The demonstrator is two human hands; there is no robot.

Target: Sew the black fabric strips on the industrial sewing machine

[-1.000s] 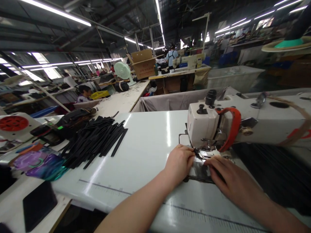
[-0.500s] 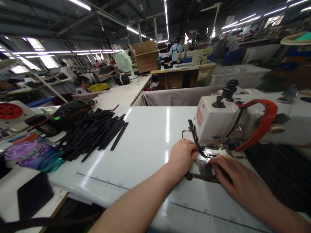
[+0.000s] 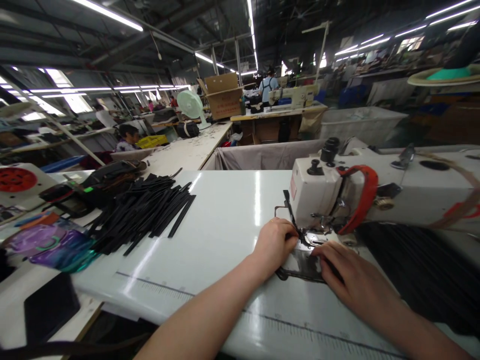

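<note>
A white sewing machine [image 3: 315, 187] with a red lever guard stands at the right of the white table. Beneath its head, a narrow black strip [image 3: 288, 204] sticks out at the far side of the presser foot. My left hand [image 3: 275, 245] is closed, fingertips pinching the strip just left of the foot. On the near side, my right hand [image 3: 348, 267] has its fingers bent and pressed together over the metal plate [image 3: 302, 265]. Whatever lies between those fingertips is too small and hidden to make out.
Many loose black strips [image 3: 146, 210] are heaped at the table's left, beside a purple-and-teal pouch [image 3: 63, 245]. More long black strips [image 3: 416, 270] lie right of the machine. Printed ruler marks [image 3: 292, 325] cross the near edge. Behind stand a green fan [image 3: 190, 104] and a cardboard box [image 3: 224, 97].
The view has turned slightly, so the machine and both hands appear a little farther left. Against the machine, my hands look nearly unmoved.
</note>
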